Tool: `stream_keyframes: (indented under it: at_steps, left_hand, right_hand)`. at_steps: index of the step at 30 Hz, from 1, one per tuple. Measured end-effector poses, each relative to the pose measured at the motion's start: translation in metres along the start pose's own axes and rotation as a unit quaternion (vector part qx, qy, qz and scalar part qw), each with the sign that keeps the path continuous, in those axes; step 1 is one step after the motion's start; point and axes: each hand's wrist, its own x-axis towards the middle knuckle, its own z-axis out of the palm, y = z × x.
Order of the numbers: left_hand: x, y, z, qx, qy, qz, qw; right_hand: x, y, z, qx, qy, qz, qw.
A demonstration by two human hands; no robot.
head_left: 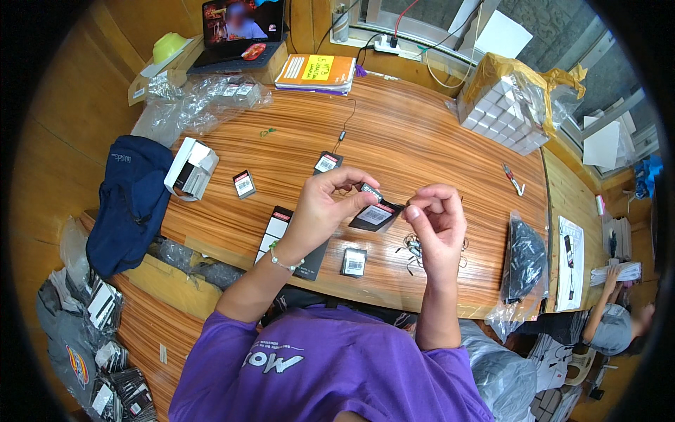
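Above the table's near half, my left hand (pixel 328 205) pinches a small black tag (pixel 376 214) with a white barcode label between thumb and fingers. At the tag's right corner, my right hand (pixel 439 224) has its thumb and fingertips drawn together; what is between them is too small to make out. Under the right hand lies a tangle of dark strings (pixel 413 246). A small stack of labelled tags (pixel 354 262) rests below the held one. Partly behind my left forearm is a long black card (pixel 276 232) with white panels. Another tag with a cord (pixel 328 162) lies just beyond my left hand.
A white box of tags (pixel 191 169) and a single tag (pixel 244 184) are on the left. Far right stands a wrapped stack of small boxes (pixel 503 112). Red-handled pliers (pixel 513 179) and a bag of black items (pixel 524 257) lie right. A laptop (pixel 242 32) stands behind.
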Motion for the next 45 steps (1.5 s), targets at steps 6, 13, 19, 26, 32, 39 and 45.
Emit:
stream_keyframes:
  at_steps: [6,13,19,26,32,39,45]
  left_hand:
    - [0.003,-0.013,-0.007,0.059,0.004,0.087,0.994]
    - [0.003,-0.012,-0.001,0.041,0.008,0.093,0.995]
    - [0.003,-0.014,-0.003,0.069,0.021,0.079,0.994]
    - [0.004,-0.008,-0.002,0.077,0.000,0.036,0.996]
    - [0.007,-0.007,-0.003,0.065,-0.022,-0.011,0.998]
    - [0.012,-0.008,-0.003,0.087,-0.036,0.009,0.995]
    - [0.013,-0.012,-0.004,0.082,-0.051,0.006,0.995]
  right_hand:
    - [-0.001,-0.001,0.007,-0.109,-0.052,0.004,0.993]
    - [0.001,0.003,0.012,-0.135,-0.051,-0.005,0.989]
    - [0.002,0.005,0.013,-0.129,-0.052,0.003,0.990]
    - [0.002,0.009,0.013,-0.074,-0.040,0.019,0.996]
    - [0.002,0.010,0.010,-0.043,-0.045,0.054,0.997]
    - [0.002,0.010,0.011,-0.081,-0.044,0.040,0.995]
    - [0.002,0.010,0.012,-0.082,-0.040,0.050,0.995]
